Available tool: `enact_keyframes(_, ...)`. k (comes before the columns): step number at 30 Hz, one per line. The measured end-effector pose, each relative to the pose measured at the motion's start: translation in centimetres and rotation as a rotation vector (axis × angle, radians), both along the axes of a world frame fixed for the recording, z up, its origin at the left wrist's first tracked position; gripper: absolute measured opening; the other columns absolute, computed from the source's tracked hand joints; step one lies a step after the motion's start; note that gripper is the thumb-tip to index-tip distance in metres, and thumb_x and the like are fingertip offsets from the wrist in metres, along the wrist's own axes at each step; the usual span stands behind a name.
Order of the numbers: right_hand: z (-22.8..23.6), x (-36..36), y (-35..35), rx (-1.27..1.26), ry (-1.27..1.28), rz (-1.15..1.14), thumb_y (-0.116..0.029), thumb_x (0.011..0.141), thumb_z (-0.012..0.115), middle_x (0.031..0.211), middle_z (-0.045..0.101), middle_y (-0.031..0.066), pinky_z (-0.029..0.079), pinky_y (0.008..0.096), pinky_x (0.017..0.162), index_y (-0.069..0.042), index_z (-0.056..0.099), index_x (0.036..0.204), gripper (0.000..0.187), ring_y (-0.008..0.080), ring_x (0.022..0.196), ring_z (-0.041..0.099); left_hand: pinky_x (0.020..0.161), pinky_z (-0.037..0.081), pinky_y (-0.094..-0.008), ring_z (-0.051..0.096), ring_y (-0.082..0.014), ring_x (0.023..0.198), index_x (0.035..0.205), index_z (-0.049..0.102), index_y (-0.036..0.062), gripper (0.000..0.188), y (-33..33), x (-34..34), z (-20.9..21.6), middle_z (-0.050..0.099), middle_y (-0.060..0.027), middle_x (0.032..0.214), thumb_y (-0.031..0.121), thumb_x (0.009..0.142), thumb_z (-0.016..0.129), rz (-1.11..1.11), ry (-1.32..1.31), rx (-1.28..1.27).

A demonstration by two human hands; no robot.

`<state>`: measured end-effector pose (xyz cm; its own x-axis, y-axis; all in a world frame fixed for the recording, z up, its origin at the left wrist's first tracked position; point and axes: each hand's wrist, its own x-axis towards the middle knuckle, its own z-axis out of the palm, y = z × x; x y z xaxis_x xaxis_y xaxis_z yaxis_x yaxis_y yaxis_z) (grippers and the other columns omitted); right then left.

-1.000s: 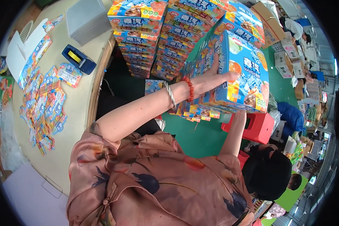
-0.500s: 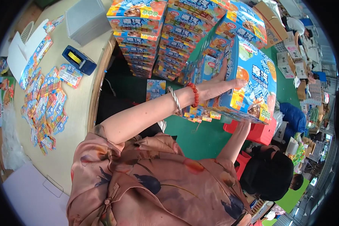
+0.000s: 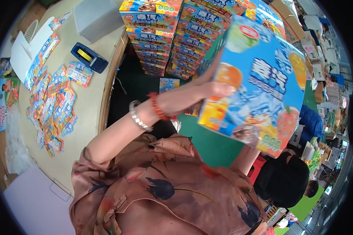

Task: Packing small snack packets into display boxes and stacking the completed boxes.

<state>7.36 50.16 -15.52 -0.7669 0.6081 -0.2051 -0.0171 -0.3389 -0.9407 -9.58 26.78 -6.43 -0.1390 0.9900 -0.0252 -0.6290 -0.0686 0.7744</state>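
Observation:
A printed blue and orange carton (image 3: 262, 92) hangs in front of me, tilted, its large fruit-printed face turned up. My left hand (image 3: 200, 94), with a red bead bracelet and a silver bangle on the wrist, grips its left side. The thumb presses on the printed face, and the other fingers are mostly hidden behind the box. My right forearm (image 3: 247, 158) rises to the carton's lower edge, where the carton hides the right hand. Beyond it stand tall stacks of matching cartons (image 3: 151, 23).
On the table (image 3: 86, 125) at left lie a pile of small printed cards (image 3: 53, 105), a blue tape dispenser (image 3: 89, 57) and clear plastic sheets (image 3: 98, 19). A person in black (image 3: 282, 180) is at lower right, near a red stool (image 3: 258, 168). Green floor (image 3: 208, 145) shows below the carton.
The carton has come away from the stacks toward me, with its printed face turned more to view. My left hand has moved with it, keeping its grip.

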Motion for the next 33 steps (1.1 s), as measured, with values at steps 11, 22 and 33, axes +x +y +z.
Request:
enact_keyframes(11,-4.8,-3.0,-14.9,-0.287,-0.071,0.102,-0.05,0.1,0.032,0.142,0.035,0.0083,0.042,0.034,0.101,-0.012,0.01,0.15,0.067,0.0187,0.122,0.046,0.104,0.037,-0.0332,0.043,-0.0163,0.126,0.146,0.022,0.0064,0.076,-13.4,-1.9,-4.8,0.041,-0.0063,0.14,0.03,0.088,0.064,0.223,-0.116,-0.435)
enact_keyframes(22,-19.6,-1.6,-11.5,-0.565,0.135,0.332,-0.044,0.099,0.039,0.122,0.052,0.005,0.048,0.0339,0.092,-0.014,0.042,0.13,0.044,0.0182,0.108,0.056,0.096,0.046,-0.043,0.042,-0.022,0.129,0.151,0.003,0.0285,0.093,-6.0,-7.0,-13.8,0.034,-0.0058,0.145,0.027,0.085,0.069,-0.092,-0.211,-0.475)
enact_keyframes(33,-27.6,-3.9,-12.7,-0.564,0.096,-0.008,-0.049,0.097,0.041,0.106,0.058,0.002,0.049,0.0354,0.085,-0.015,0.054,0.112,0.039,0.019,0.098,0.057,0.104,0.037,-0.0399,0.041,-0.0209,0.129,0.151,0.01,0.0218,0.089,-6.4,-7.7,-27.4,0.039,-0.0065,0.142,0.003,0.084,0.066,0.002,-0.395,-0.598)
